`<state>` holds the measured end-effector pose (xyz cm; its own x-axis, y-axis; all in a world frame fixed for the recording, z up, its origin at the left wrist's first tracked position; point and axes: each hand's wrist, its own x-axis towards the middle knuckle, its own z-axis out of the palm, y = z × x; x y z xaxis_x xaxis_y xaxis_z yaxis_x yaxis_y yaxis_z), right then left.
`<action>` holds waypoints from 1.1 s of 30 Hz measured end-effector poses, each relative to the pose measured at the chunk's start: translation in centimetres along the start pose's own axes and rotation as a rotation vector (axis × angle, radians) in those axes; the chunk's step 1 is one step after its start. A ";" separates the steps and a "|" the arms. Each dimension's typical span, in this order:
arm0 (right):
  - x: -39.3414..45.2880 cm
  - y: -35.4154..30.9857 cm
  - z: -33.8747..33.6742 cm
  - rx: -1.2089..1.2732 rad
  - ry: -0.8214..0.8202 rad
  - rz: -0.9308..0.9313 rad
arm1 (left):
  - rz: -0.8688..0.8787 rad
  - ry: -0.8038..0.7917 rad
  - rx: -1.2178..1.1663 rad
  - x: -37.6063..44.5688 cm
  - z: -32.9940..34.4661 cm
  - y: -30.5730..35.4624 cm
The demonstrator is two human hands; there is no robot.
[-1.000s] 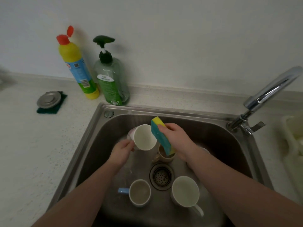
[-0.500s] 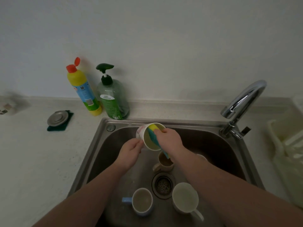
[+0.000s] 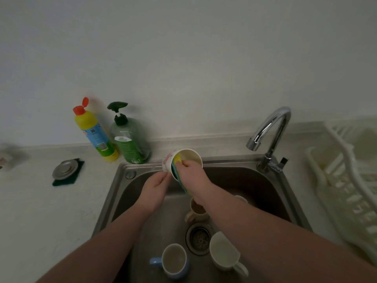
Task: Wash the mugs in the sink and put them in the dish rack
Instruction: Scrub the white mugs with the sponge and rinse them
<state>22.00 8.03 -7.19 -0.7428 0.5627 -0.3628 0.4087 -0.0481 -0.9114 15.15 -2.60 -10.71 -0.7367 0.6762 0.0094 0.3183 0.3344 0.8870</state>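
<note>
My left hand grips a white mug with pink marks, tilted with its mouth toward me over the back of the steel sink. My right hand holds a yellow and teal sponge pushed inside that mug. On the sink floor stand a beige mug, a blue mug and a white mug. A fourth mug's rim shows behind my right forearm. The white dish rack sits on the counter at the right.
The chrome tap arches over the sink's back right corner. A yellow cleaner bottle and a green soap pump bottle stand behind the sink's left corner. A metal sink plug lies on a dark green pad on the left counter. The drain strainer is mid-sink.
The sponge went from outside the mug to inside it. Both hands lifted the mug toward the sink's back edge. The view tilted up, showing more wall and the dish rack.
</note>
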 end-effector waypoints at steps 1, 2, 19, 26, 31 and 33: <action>0.1 -0.3 0.1 -0.008 0.000 -0.003 | 0.013 0.001 0.016 0.0 -0.1 0.3; 0.1 -0.6 0.1 -0.014 0.000 -0.009 | 0.022 -0.001 0.023 0.0 -0.1 0.6; -2.1 0.1 -2.6 -0.803 -0.128 -0.532 | 0.202 0.009 0.279 0.7 -2.2 1.6; -1.9 -0.8 -0.9 -0.293 0.079 -0.384 | 0.367 0.030 0.361 0.9 -1.7 3.2; -1.8 -2.4 -0.8 0.057 -0.020 -0.302 | 0.433 0.040 0.401 1.5 -2.2 3.8; -2.1 -2.6 -1.6 -0.027 -0.045 -0.384 | 0.440 0.047 0.412 1.6 -2.6 4.3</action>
<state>23.39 8.28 -3.77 -0.8669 0.4985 -0.0053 0.1099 0.1808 -0.9774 13.82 -1.75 -5.68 -0.5063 0.7820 0.3634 0.7971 0.2636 0.5433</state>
